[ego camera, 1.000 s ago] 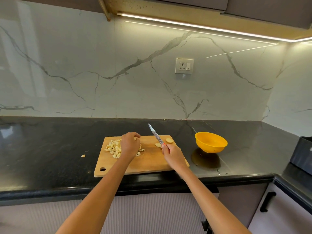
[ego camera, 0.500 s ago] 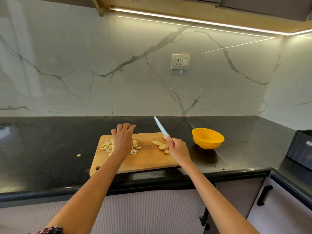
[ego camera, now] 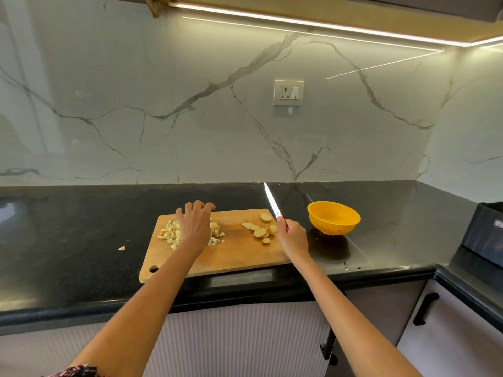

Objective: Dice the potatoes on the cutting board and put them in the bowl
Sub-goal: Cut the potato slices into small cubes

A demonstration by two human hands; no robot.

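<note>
left hand [ego camera: 193, 229] sits just left of frame centre, fingers [ego camera: 200, 206] curled down over the far side of the diced potato pile [ego camera: 171, 235]; cupping it rather than clearly gripping anything, so whether they actually hold any pieces i cannot tell. right hand [ego camera: 292, 238], right of centre, fingers clamped on the handle of the knife [ego camera: 272, 202], blade lifted clear and pointing up and away toward the backsplash. change: a second ago the left fist was balled over the dice and the blade tip hung low over the slices; since then the fingers spread, then curled at the pile's far edge, and the knife came up off the work. my read: cutting is paused, she's gathering the dice to transfer. task things: dice are small pale irregular cubes, loose heap on the left half of the cutting board [ego camera: 234, 257], a few strays at the heap's right edge. potato slices [ego camera: 260, 231] are round coins with tan skin rims, overlapping on the right half of the board just beside the knife hand, not yet diced. one stray bit [ego camera: 122, 248] lies on the black tabletop [ego camera: 68, 227] left of the board. yellow bowl [ego camera: 333, 217] stands right of the board, apart from it, looks empty. so roughly halfway: nothing in the bowl, slices still to cut.
</note>
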